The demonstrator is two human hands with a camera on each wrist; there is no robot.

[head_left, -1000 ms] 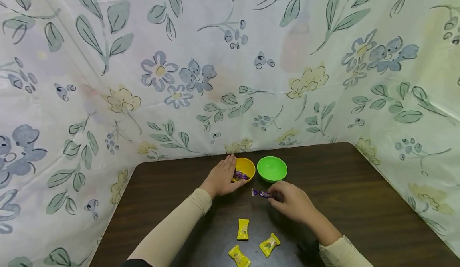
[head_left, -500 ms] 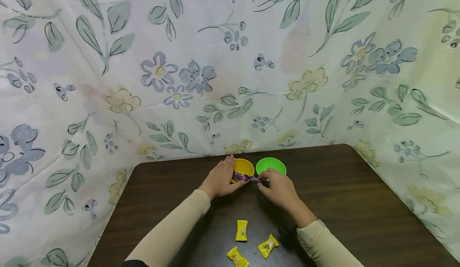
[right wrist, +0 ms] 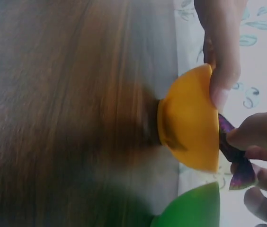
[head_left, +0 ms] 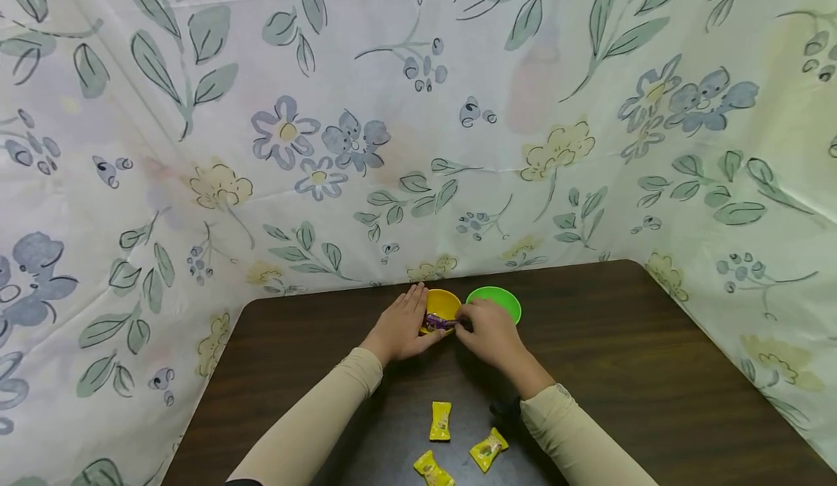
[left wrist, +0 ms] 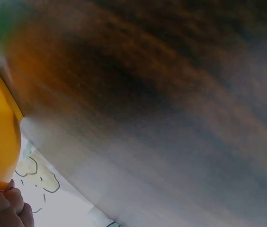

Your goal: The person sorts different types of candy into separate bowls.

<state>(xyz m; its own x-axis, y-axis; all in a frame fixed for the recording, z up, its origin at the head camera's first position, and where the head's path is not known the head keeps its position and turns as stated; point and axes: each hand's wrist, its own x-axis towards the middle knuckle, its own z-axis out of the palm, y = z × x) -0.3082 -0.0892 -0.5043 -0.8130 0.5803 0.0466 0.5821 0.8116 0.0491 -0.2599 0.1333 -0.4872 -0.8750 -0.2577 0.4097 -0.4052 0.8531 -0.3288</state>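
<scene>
In the head view my left hand (head_left: 400, 326) rests against the left side of the yellow bowl (head_left: 443, 302), fingers straight and thumb along the near rim. The right wrist view shows that thumb pressing the bowl's (right wrist: 190, 120) rim. My right hand (head_left: 490, 333) pinches a purple-wrapped candy (right wrist: 237, 165) by its twisted end, right at the yellow bowl's rim. Purple wrapper (head_left: 437, 322) shows inside the bowl; how many candies lie there I cannot tell. Just right of it stands a green bowl (head_left: 500, 298), partly hidden by my right hand.
Several yellow-wrapped candies lie nearer on the dark wooden table (head_left: 654, 370), among them one upright candy (head_left: 441, 420), one tilted candy (head_left: 488, 450) and one nearest candy (head_left: 433, 469). A floral cloth (head_left: 392, 130) hangs behind the table.
My right hand has carried the purple candy leftward and away from me, from in front of the green bowl to the yellow bowl's rim. The left hand has stayed at the yellow bowl.
</scene>
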